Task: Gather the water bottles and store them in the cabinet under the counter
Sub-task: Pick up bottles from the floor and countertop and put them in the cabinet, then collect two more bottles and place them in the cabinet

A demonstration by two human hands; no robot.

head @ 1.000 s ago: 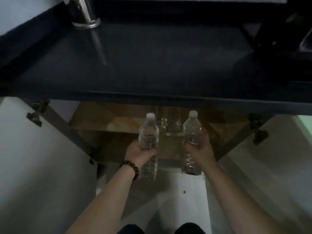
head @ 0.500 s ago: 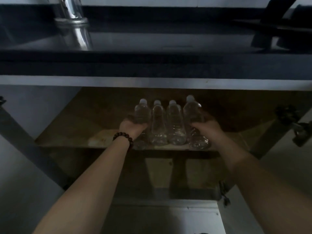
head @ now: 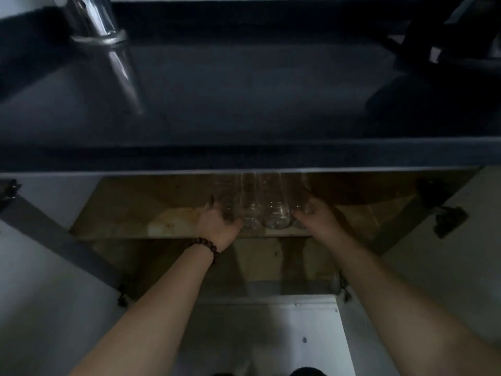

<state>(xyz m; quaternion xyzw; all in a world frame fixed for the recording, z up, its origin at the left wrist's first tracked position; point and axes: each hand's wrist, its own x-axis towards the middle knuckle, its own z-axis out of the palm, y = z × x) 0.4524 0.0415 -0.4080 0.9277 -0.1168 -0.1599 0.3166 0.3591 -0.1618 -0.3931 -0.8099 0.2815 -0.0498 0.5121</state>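
Observation:
Several clear water bottles stand in a tight row on the wooden shelf (head: 122, 213) inside the open cabinet under the counter. Their tops are hidden behind the counter's front edge. My left hand (head: 219, 226), with a bead bracelet on the wrist, curls around the leftmost bottle (head: 226, 196). My right hand (head: 315, 217) wraps the lower part of the rightmost bottle (head: 298, 191). Two more bottles (head: 276, 213) stand between them, touching each other.
A dark counter (head: 244, 104) overhangs the cabinet, with a chrome tap base (head: 100, 36) at the back left. White cabinet doors swing open at the left (head: 40, 280) and right (head: 455, 267). A hinge (head: 447, 221) sticks out on the right. A lower compartment (head: 257, 267) sits beneath the shelf.
Both hands carried a bottle each up from below onto the shelf, beside the two standing there. The view has since tilted, hiding the bottle tops behind the counter edge.

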